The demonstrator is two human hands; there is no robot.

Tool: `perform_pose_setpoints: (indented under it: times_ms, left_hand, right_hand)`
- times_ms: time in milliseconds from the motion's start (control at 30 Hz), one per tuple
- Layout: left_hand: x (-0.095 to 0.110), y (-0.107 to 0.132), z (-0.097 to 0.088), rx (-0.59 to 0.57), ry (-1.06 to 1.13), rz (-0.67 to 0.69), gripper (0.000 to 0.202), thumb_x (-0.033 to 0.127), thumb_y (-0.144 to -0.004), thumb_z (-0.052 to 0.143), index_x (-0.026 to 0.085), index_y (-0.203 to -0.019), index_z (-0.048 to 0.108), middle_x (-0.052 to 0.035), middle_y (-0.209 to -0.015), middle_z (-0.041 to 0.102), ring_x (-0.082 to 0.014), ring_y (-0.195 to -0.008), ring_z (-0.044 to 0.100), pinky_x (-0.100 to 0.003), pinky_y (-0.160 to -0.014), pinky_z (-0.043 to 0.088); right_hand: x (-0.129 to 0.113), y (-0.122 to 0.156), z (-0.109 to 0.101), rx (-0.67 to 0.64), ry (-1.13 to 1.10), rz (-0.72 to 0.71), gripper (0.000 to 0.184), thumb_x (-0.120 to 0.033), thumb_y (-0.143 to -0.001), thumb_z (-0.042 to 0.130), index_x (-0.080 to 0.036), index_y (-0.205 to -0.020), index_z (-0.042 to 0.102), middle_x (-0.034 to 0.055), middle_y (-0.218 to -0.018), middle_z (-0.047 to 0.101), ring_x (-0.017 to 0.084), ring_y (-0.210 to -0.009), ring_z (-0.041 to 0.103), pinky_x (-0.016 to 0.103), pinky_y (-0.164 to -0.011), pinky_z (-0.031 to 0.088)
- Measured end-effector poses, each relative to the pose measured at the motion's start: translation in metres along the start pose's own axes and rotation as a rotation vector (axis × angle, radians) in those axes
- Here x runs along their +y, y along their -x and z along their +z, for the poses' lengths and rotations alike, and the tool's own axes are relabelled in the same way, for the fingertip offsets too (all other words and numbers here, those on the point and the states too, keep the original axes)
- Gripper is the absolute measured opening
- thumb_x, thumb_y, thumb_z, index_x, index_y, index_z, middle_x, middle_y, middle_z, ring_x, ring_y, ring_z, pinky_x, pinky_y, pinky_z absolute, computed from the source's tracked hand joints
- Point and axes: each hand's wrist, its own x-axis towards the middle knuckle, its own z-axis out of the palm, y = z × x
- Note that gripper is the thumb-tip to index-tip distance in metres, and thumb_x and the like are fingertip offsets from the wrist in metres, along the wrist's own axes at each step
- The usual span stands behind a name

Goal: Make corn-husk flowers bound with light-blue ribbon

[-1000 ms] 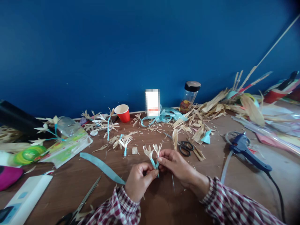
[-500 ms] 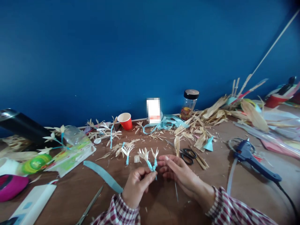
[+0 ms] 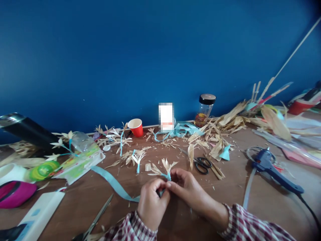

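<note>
A small husk flower sprig [image 3: 163, 168], pale dried petals on a stem wrapped in light blue tape, is pinched between both my hands low in the middle of the view. My left hand [image 3: 151, 202] is closed round the lower stem. My right hand [image 3: 187, 189] pinches the stem just under the petals, fingertips touching the left hand's. Both wrists wear red checked sleeves. The stem's lower end is hidden inside my fingers.
The brown table [image 3: 225, 187] is littered with husk scraps. Black-handled scissors [image 3: 200, 163] lie right of my hands, a blue glue gun [image 3: 272, 167] farther right. A blue tape strip [image 3: 114, 183] and metal scissors [image 3: 96, 221] lie left. A red cup [image 3: 135, 127] and jar [image 3: 205, 108] stand by the wall.
My hands have closed together on the sprig; the right fingers, stretched out half a second ago, now pinch the stem. The petals have tipped over to the left and lower.
</note>
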Motion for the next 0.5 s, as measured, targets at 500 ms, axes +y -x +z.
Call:
perform_pose_setpoints:
  times_ms: [500]
  left_hand:
    - [0.004, -0.013, 0.005, 0.026, 0.052, -0.123, 0.021, 0.028, -0.071, 0.055, 0.014, -0.058, 0.063, 0.0011, -0.049, 0.055, -0.0112, -0.048, 0.049, -0.020, -0.049, 0.036]
  right_hand:
    - [-0.003, -0.006, -0.009, 0.077, -0.488, 0.264, 0.032, -0.038, -0.069, 0.069, -0.016, -0.087, 0.056, 0.0022, -0.080, 0.064, 0.010, -0.067, 0.061, 0.021, -0.063, 0.048]
